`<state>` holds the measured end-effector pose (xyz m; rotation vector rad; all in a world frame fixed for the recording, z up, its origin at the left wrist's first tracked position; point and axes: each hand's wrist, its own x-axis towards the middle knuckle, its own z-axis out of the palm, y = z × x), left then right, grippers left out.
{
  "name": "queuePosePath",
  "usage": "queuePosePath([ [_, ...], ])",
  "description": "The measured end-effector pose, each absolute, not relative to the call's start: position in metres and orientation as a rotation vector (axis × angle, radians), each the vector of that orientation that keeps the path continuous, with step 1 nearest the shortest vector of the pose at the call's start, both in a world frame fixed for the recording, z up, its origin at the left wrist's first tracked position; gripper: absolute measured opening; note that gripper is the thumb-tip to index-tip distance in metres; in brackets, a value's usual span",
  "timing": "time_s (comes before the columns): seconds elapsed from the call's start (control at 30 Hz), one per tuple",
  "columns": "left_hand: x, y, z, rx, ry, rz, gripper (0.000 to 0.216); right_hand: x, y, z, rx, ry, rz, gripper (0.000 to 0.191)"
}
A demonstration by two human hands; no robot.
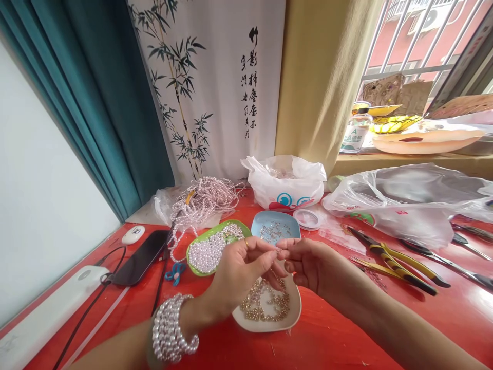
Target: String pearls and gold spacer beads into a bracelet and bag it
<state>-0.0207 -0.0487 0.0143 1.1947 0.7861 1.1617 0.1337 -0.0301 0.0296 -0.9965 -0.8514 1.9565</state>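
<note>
1. At the centre we see a tiny piece (278, 251) pinched where the fingertips of both hands meet. It is too small for us to say what it is. It is held in the air, over the far edge of a white dish.
2. The left hand (241, 272) is closed in a pinch, with thumb and forefinger on the tiny piece and the other fingers curled under. Its wrist wears a pearl bracelet (171, 329) wound in several rows.
3. The right hand (308, 264) comes in from the other side. Its fingertips also grip the tiny piece, and the rest of the hand is loosely curled.
4. Directly beneath the hands, the white dish (265, 325) sits on the red table (346, 329) and holds golden beads (265, 303).
5. Just beyond the hands we find a green dish (189, 257) heaped with pale pearl beads (210, 252). Beside it is a blue dish (292, 226) with small metal pins (271, 230).
6. Farther back lie a pile of pearl strands (204, 198), a white plastic bag (285, 182) and a small round spool (308, 218).
7. To the right we see pliers (400, 262) with yellow and black handles, lying near a clear plastic bag (416, 200).
8. To the left lie a black phone (140, 257) with a cable plugged in and small blue scissors (175, 272). A white power bank (50, 313) lies at the table's edge.
</note>
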Motion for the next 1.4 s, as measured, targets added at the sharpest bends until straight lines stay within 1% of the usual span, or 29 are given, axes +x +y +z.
queuePosePath([
  [0.07,-0.020,-0.048,0.015,1.196,0.785,1.168,0.009,0.133,-0.033,0.028,-0.930,-0.950,1.946,0.009],
  [0.13,-0.020,-0.048,0.016,1.193,0.782,1.172,0.009,0.133,-0.036,0.026,-0.908,-0.999,1.870,0.012],
  [0.3,-0.020,-0.048,0.016,1.195,0.792,1.183,0.009,0.132,-0.040,0.028,-1.010,-1.181,1.669,0.018],
  [0.37,-0.021,-0.048,0.015,1.201,0.803,1.175,0.010,0.132,-0.041,0.031,-1.061,-1.290,1.522,0.018],
  [0.47,-0.022,-0.047,0.013,1.218,0.814,1.153,0.010,0.133,-0.039,0.034,-1.103,-1.534,1.283,0.013],
  [0.6,-0.022,-0.048,0.013,1.231,0.836,1.136,0.012,0.136,-0.036,0.033,-1.091,-1.886,0.820,0.010],
  [0.7,-0.021,-0.048,0.013,1.231,0.848,1.118,0.013,0.138,-0.037,0.031,-1.082,-1.991,0.495,0.009],
  [0.77,-0.021,-0.048,0.013,1.229,0.845,1.108,0.013,0.137,-0.039,0.032,-1.063,-2.004,0.405,0.009],
  [0.9,-0.020,-0.045,0.012,1.222,0.841,1.090,0.015,0.134,-0.046,0.034,-0.979,-2.029,0.412,0.016],
  [1.0,-0.019,-0.044,0.012,1.226,0.832,1.064,0.016,0.132,-0.047,0.034,-0.995,-2.011,0.434,0.013],
  [1.17,-0.020,-0.044,0.012,1.239,0.848,1.030,0.016,0.138,-0.042,0.044,-1.124,-1.825,0.687,0.013],
  [1.27,-0.022,-0.043,0.011,1.216,0.859,1.026,0.016,0.152,-0.029,0.051,-1.124,-1.659,0.760,0.015],
  [1.33,-0.022,-0.042,0.009,1.187,0.846,1.026,0.016,0.164,-0.014,0.047,-1.216,-1.766,0.756,0.018],
  [1.37,-0.023,-0.041,0.008,1.172,0.833,1.027,0.016,0.171,-0.006,0.042,-1.307,-1.944,0.754,0.020],
  [1.4,-0.023,-0.041,0.008,1.161,0.819,1.028,0.016,0.178,0.003,0.035,-1.431,-2.169,0.672,0.021],
])
